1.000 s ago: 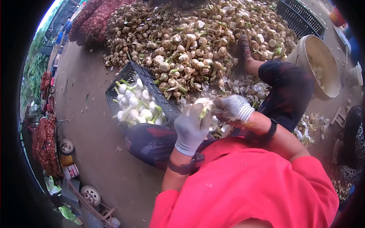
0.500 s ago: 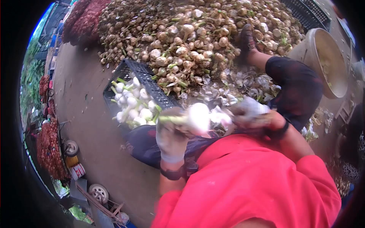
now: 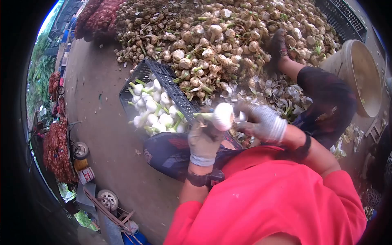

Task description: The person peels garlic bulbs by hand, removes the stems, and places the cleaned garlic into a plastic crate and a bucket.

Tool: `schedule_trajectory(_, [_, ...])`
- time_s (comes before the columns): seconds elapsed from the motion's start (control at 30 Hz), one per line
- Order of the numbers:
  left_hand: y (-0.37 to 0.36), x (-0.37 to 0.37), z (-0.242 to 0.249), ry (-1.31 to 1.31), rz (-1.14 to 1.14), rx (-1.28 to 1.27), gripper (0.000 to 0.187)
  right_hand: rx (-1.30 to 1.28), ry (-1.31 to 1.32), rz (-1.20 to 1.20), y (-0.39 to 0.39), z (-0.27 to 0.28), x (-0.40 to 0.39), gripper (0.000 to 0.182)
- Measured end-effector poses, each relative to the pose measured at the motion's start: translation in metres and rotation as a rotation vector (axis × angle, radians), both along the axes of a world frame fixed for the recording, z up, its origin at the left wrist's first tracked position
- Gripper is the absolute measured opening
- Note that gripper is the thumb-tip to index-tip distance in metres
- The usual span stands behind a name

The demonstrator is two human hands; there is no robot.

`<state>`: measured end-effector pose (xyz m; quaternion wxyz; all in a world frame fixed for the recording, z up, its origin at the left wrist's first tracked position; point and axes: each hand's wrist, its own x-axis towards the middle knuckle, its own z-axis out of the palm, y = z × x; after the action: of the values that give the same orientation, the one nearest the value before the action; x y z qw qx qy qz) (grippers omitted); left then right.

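My left hand [image 3: 204,141], in a pale work glove, is closed around the green stem of a garlic bulb [image 3: 223,116]. The bulb is white and round, held up in front of my lap with its root end toward the right. Close by on the right is my gloved right hand [image 3: 265,122], its fingers bent toward the root end and smeared by motion. Whether those fingers hold anything is hidden by the blur. Beyond my left hand, a black crate [image 3: 169,83] holds several clean white garlic bulbs [image 3: 152,107] with trimmed green stems.
A large heap of unpeeled garlic [image 3: 220,45] spreads ahead, with loose skins [image 3: 281,96] near my leg. A pale bucket [image 3: 347,61] lies tilted at the right. Another black crate [image 3: 343,18] stands behind it. Red net sacks [image 3: 98,18] and a wheeled cart [image 3: 108,200] are at left.
The whole view has shifted slightly right and down. My right hand has come closer to the bulb's root end. My left hand still grips the garlic by its stem.
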<state>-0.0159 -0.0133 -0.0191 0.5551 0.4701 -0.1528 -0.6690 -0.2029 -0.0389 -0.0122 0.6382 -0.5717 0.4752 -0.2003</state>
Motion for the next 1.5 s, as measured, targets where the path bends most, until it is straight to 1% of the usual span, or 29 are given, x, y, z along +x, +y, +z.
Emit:
schedule_trajectory(0.07, [-0.003, 0.027, -0.027, 0.66, -0.16, -0.006, 0.028, 0.042, -0.182, 0.073, 0.001, -0.007, 0.007, 0.021])
schedule_trajectory(0.1, [0.004, 0.026, -0.022, 0.394, 0.064, 0.158, 0.029, 0.123, -0.403, 0.084, 0.004, 0.0, -0.004, 0.022])
schedule_trajectory(0.13, [-0.006, 0.024, 0.004, 0.382, 0.086, 0.155, 0.029, 0.21, -0.619, 0.097, 0.004, 0.011, -0.016, 0.026])
schedule_trajectory(0.2, [-0.029, 0.034, 0.039, 0.124, 0.551, 0.244, 0.027, -0.382, -0.753, -0.049, 0.002, 0.008, -0.019, 0.031])
schedule_trajectory(0.23, [-0.032, 0.072, 0.028, 0.127, 0.582, 0.074, 0.026, -0.063, -0.731, -0.073, -0.001, 0.008, -0.033, 0.031])
schedule_trajectory(0.27, [-0.039, 0.116, 0.021, 0.132, 0.605, -0.1, 0.024, 0.249, -0.691, -0.095, -0.006, 0.008, -0.045, 0.031])
schedule_trajectory(0.3, [-0.048, 0.143, 0.034, 0.023, 0.552, -0.135, 0.022, 0.326, -0.525, -0.239, -0.009, 0.005, -0.043, 0.022])
schedule_trajectory(0.37, [-0.06, 0.165, 0.053, -0.093, 0.507, -0.165, 0.021, 0.232, -0.006, -0.357, -0.006, -0.039, -0.041, 0.014])
schedule_trajectory(0.4, [-0.066, 0.168, 0.057, -0.386, 0.501, -0.197, 0.021, 0.118, 0.225, -0.36, 0.0, -0.06, -0.043, 0.015])
schedule_trajectory(0.43, [-0.073, 0.171, 0.058, -0.678, 0.486, -0.228, 0.022, 0.102, 0.293, -0.276, 0.002, -0.06, -0.043, 0.016])
schedule_trajectory(0.47, [-0.077, 0.167, 0.052, -0.682, 0.485, -0.227, 0.022, 0.087, 0.362, -0.192, 0.004, -0.06, -0.043, 0.017])
schedule_trajectory(0.53, [-0.08, 0.156, 0.026, -1.164, 0.148, -0.015, 0.032, 0.107, 0.366, -0.137, 0.01, -0.07, -0.044, 0.015])
schedule_trajectory(0.6, [-0.107, 0.166, -0.032, -1.57, -0.227, 0.052, 0.049, -0.164, 0.762, 0.234, 0.006, -0.054, -0.039, 0.02])
schedule_trajectory(0.67, [-0.143, 0.157, -0.064, -1.954, -0.681, 0.427, 0.061, -0.103, 0.819, 0.354, 0.001, -0.041, -0.036, 0.026])
schedule_trajectory(0.73, [-0.16, 0.181, -0.114, -1.988, -0.832, 0.388, 0.063, -0.181, 0.812, 0.339, 0.008, -0.048, -0.041, 0.022])
schedule_trajectory(0.87, [-0.159, 0.179, -0.123, -1.947, -0.787, 0.317, 0.067, -0.162, 0.743, 0.252, 0.014, -0.042, -0.051, 0.024])
schedule_trajectory(0.93, [-0.151, 0.159, -0.088, -1.974, -0.753, 0.377, 0.067, -0.145, 0.753, 0.265, 0.017, -0.054, -0.057, 0.024])
schedule_trajectory(1.0, [-0.15, 0.135, -0.049, -2.073, -0.51, 0.32, 0.062, -0.071, 0.746, 0.269, 0.011, -0.049, -0.061, 0.026])
schedule_trajectory(1.1, [-0.15, 0.097, -0.032, -1.454, -0.271, -0.32, 0.045, -0.037, 0.718, 0.214, -0.004, -0.047, -0.063, 0.027])
schedule_trajectory(1.13, [-0.148, 0.053, -0.011, -1.336, -0.317, -0.33, 0.046, -0.011, 0.71, 0.222, -0.015, -0.038, -0.063, 0.027])
schedule_trajectory(1.17, [-0.145, 0.002, 0.011, -1.239, -0.38, -0.503, 0.048, -0.059, 0.714, 0.147, -0.021, -0.048, -0.059, 0.027])
schedule_trajectory(1.2, [-0.137, -0.062, 0.057, -0.858, -0.499, -0.305, 0.056, -0.115, 0.689, 0.085, -0.03, -0.069, -0.058, 0.029])
schedule_trajectory(1.27, [-0.129, -0.137, 0.075, -0.642, -0.666, -0.599, 0.076, -0.089, 0.482, -0.108, -0.059, -0.082, -0.064, 0.05])
schedule_trajectory(1.3, [-0.129, -0.172, 0.08, -0.488, -0.714, -0.772, 0.082, -0.094, 0.482, -0.122, -0.064, -0.094, -0.068, 0.05])
schedule_trajectory(1.33, [-0.128, -0.201, 0.083, -0.326, -0.757, -0.938, 0.088, -0.076, 0.5, -0.209, -0.038, -0.111, -0.08, 0.052])
schedule_trajectory(1.37, [-0.123, -0.219, 0.082, -0.295, -0.716, -0.945, 0.09, -0.057, 0.516, -0.293, 0.042, -0.135, -0.134, 0.054])
schedule_trajectory(1.43, [-0.125, -0.231, 0.073, -0.326, -0.681, -0.874, 0.091, -0.016, 0.542, -0.459, 0.095, -0.186, -0.149, 0.058])
schedule_trajectory(1.47, [-0.126, -0.226, 0.061, -0.386, -0.686, -0.798, 0.089, 0.007, 0.556, -0.542, 0.013, -0.19, -0.133, 0.06])
schedule_trajectory(1.5, [-0.125, -0.214, 0.04, -0.48, -0.663, -0.755, 0.083, 0.032, 0.571, -0.619, -0.131, -0.18, -0.103, 0.063])
